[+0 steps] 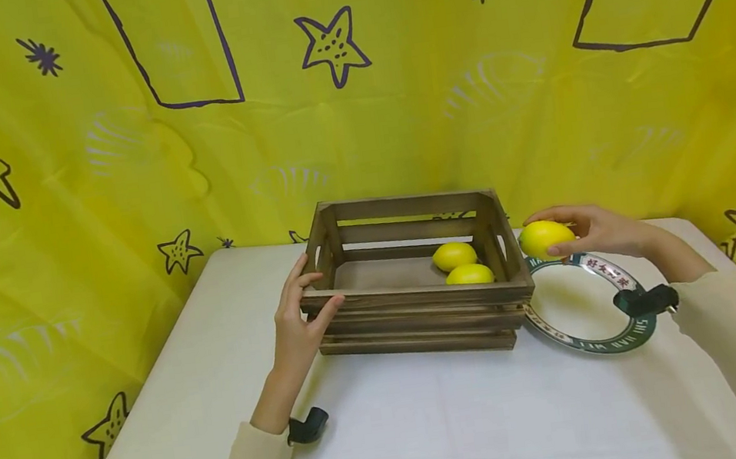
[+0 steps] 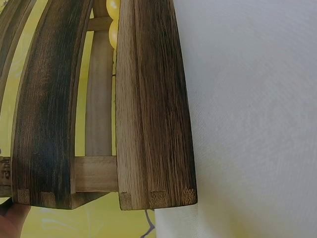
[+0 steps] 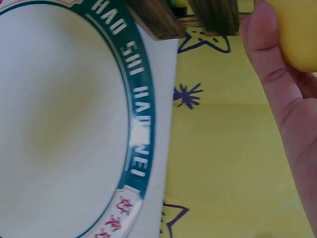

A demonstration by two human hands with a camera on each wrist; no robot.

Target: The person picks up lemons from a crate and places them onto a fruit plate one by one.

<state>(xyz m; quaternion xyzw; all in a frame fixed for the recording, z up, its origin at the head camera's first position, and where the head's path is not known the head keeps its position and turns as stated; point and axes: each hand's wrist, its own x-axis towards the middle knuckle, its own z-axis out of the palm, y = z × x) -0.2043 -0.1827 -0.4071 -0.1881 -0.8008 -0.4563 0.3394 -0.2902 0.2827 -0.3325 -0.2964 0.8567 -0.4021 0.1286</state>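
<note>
A lemon (image 1: 547, 239) is pinched in my right hand (image 1: 602, 231), raised above the plate's far edge, just right of the crate. In the right wrist view, the thumb (image 3: 267, 54) presses on that lemon (image 3: 300, 34). The slatted brown wooden crate (image 1: 421, 317) stands upright on the table. Two more lemons, a rear one (image 1: 454, 255) and a front one (image 1: 469, 274), lie inside at its right end. My left hand (image 1: 296, 320) grips the crate's front left corner, fingers over the side rim and thumb on the front rail. The left wrist view shows mostly slats (image 2: 153, 109).
A round plate (image 1: 643, 333) with a white middle and a green lettered rim sits right of the crate, close to it. White cloth covers the table (image 1: 435, 422). Behind hangs a yellow curtain (image 1: 396, 125) with drawn starfish.
</note>
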